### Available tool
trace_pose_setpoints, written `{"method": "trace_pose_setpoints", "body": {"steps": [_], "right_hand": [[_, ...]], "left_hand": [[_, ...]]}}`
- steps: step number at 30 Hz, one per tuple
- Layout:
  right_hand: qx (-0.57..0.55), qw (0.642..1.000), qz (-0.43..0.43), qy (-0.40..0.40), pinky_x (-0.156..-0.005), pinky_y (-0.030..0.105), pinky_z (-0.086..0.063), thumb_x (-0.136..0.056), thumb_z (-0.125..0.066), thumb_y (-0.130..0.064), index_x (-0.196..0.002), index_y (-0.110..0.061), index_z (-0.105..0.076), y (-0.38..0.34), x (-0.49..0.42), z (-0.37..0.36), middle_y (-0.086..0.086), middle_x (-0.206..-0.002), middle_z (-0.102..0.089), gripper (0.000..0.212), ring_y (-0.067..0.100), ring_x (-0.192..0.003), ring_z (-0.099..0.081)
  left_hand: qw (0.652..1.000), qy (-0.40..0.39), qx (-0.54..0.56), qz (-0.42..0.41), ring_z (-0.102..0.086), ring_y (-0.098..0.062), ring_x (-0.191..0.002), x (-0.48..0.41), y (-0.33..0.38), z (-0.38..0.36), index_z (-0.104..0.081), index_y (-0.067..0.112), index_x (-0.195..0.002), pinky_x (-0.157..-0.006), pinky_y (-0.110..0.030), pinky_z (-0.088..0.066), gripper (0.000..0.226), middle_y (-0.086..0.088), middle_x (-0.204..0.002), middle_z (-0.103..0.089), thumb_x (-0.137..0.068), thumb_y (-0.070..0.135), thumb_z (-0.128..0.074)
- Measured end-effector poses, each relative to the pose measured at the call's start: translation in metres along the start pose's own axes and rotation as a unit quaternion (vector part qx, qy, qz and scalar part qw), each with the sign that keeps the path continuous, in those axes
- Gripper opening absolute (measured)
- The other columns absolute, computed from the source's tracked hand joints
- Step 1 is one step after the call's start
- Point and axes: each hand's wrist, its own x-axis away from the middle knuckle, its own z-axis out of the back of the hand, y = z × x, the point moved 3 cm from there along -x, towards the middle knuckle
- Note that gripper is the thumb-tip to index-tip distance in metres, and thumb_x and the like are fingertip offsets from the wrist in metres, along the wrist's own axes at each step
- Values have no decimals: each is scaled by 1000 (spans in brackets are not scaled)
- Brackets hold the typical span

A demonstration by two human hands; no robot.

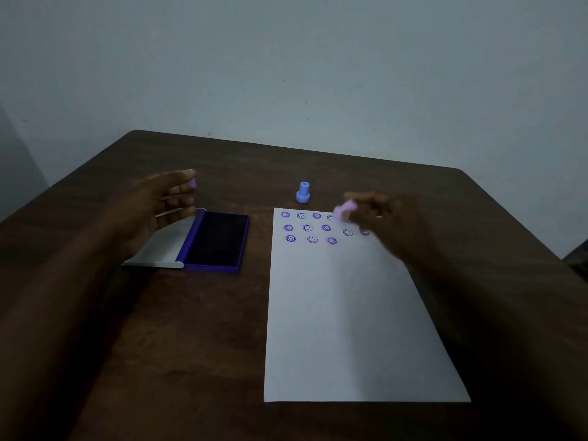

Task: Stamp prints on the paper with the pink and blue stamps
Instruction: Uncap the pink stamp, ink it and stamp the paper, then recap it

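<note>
So no readable writing anywhere; right hand point(378, 218) pinched the tilted pink stamp point(344, 211) over the paper point(346, 313), left hand point(159, 205) loose, blue stamp point(303, 192) upright beyond.

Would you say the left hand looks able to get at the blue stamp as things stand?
Probably yes. The left hand hovers open above the ink pad's lid, and the blue stamp stands upright on bare table beyond the paper, with nothing between them. The right hand, holding the pink stamp, is off to the side.

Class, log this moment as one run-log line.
right hand: holds pink stamp over paper | left hand: raised by open ink pad | blue stamp: upright on table
</note>
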Motion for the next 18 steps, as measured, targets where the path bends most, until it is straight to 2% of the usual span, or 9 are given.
{"method": "trace_pose_setpoints", "body": {"steps": [2,3,5,7,10,13,18], "right_hand": [[-211,974,-42,71,-74,27,-53,-79,-77,-17,-105,-17,-74,-3,0,14,5,-104,-76,26,11,-76,-63],[-274,956,-65,79,-78,27,-54,-81,-75,-15,-109,-16,-72,-3,-1,18,8,-106,-76,27,15,-81,-64],[-344,931,-111,62,-80,23,-57,-86,-68,-10,-114,-11,-68,-1,-4,18,6,-102,-75,27,14,-83,-67],[-399,902,-161,43,-74,19,-58,-87,-66,-8,-115,-8,-67,3,-6,13,3,-92,-75,28,10,-77,-69],[-448,870,-205,34,-66,18,-58,-87,-66,-7,-117,-6,-66,10,-8,7,4,-85,-77,30,9,-69,-72],[-474,853,-219,26,-64,18,-58,-88,-65,-5,-116,-4,-66,12,-10,3,5,-84,-78,29,10,-69,-73],[-432,878,-207,0,-67,19,-60,-88,-64,-5,-115,-5,-66,-3,-20,-4,6,-88,-78,27,11,-73,-74]], "left_hand": [[1000,-3,-3,1,-61,-15,-94,0,0,-2,-66,24,-100,-75,-28,-49,21,0,-100,-65,-83,36,-64],[1000,-7,-4,1,-61,-14,-94,1,0,-3,-66,23,-100,-75,-28,-49,27,0,-100,-65,-78,38,-66],[1000,-17,-2,-3,-61,-14,-93,3,1,-6,-66,23,-101,-75,-28,-49,39,0,-100,-65,-67,43,-67],[1000,-23,5,-8,-61,-13,-92,4,2,-7,-66,23,-101,-75,-28,-49,42,0,-100,-64,-64,43,-66],[999,-28,13,-11,-62,-14,-92,5,2,-7,-66,22,-105,-75,-28,-50,43,0,-100,-65,-66,42,-67],[999,-36,13,-15,-63,-14,-93,6,3,-8,-67,22,-111,-75,-27,-51,47,0,-103,-66,-68,41,-67],[997,-58,31,-26,-63,-13,-89,9,5,-12,-66,18,-119,-77,-26,-54,45,-1,-103,-67,-75,32,-66]]}}
